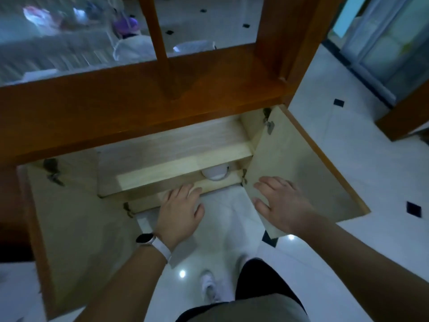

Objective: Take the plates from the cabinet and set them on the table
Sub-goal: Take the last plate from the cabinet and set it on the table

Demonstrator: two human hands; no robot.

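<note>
Both hands empty, fingers spread: left hand (180, 211) at cabinet (144, 105) shelf, right hand (279, 204) on open door (299, 168).

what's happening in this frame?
A person stands over a low wooden cabinet with both doors swung open. The left hand, with a white watch on that wrist, reaches in at the lower shelf edge; the right hand rests flat on the open right door. A white plate shows partly under the shelf. Neither hand holds anything yet.

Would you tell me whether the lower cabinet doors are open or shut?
Open: the left door and right door swing outward, exposing the inner shelf.
</note>
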